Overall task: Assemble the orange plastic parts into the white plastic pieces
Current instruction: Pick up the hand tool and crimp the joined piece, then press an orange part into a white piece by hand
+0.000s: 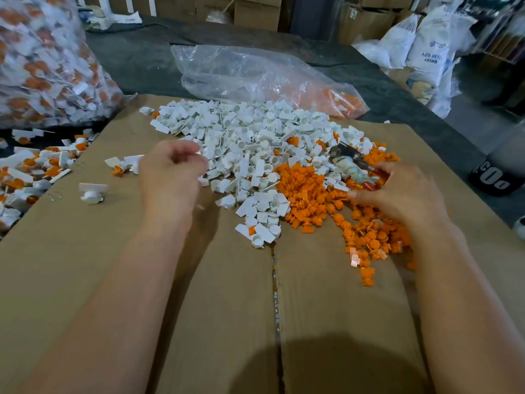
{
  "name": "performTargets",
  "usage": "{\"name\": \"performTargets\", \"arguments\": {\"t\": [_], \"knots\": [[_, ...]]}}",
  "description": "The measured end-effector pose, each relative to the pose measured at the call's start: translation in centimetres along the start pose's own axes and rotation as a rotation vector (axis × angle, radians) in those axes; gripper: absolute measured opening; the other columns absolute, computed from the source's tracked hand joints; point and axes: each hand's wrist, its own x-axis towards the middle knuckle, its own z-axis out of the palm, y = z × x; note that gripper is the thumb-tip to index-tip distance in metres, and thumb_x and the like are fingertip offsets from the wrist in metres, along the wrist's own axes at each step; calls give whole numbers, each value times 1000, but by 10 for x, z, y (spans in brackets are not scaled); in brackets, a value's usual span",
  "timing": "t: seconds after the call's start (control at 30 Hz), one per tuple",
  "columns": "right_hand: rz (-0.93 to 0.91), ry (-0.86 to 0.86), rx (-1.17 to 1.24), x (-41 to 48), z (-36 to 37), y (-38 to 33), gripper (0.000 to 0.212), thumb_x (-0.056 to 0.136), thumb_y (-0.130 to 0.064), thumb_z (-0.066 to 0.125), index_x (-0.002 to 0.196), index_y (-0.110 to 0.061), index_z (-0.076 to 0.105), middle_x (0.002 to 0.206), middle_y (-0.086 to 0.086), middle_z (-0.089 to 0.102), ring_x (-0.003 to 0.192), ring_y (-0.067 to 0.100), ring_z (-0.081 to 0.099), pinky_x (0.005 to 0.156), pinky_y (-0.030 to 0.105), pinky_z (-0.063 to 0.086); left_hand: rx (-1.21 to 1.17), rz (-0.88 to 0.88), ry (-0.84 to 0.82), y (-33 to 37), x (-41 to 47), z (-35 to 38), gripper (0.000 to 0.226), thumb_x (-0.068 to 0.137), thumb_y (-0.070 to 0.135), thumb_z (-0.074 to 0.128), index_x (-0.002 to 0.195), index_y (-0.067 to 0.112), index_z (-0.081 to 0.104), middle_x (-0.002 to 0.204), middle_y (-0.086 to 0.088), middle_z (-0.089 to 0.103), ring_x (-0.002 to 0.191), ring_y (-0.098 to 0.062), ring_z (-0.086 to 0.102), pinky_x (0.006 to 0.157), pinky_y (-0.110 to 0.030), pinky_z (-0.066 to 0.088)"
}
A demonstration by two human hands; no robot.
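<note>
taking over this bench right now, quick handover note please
Left hand: fingers curled at the edge of the white pieces; blurred, contents unclear.
Right hand: on the orange parts, beside a red-handled tool; grip unclear.
Done: assembled pieces heaped left of the cardboard box, more in a bag.
Left: both big loose piles.

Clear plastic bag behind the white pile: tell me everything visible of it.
The clear plastic bag is thin, crumpled film, lying on its side on the dark grey cover beyond the cardboard. Mostly slack and empty; orange parts gather in its right end. Its near edge meets the white pieces.
</note>
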Motion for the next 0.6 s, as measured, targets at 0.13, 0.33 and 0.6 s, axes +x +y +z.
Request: {"name": "performTargets", "arguments": {"t": [0.13,0.33,0.6], "knots": [[0,-54,-11,1,3,0,82,65,-52,73,132,-15,45,134,8,49,121,29,45,91,41,39,564,296,-152,-9,-13,9,24,76,1,65,94,17,68,81,6,55,66,-3,50,58,-16,38],[-9,-101,30,2,6,0,84,65,-50,74,134,-13,44,134,9,49,121,28,45,94,41,39,688,352,-202,-15,-15,17,11,84,8,58,87,13,68,82,2,60,78,-17,54,69,-27,40],[-32,-144,-4,2,7,2,84,68,-57,68,134,-13,41,136,12,45,125,30,40,98,44,36,455,296,-113,-8,-16,14,23,86,12,58,68,27,58,66,17,55,51,6,52,44,-5,36]]}}
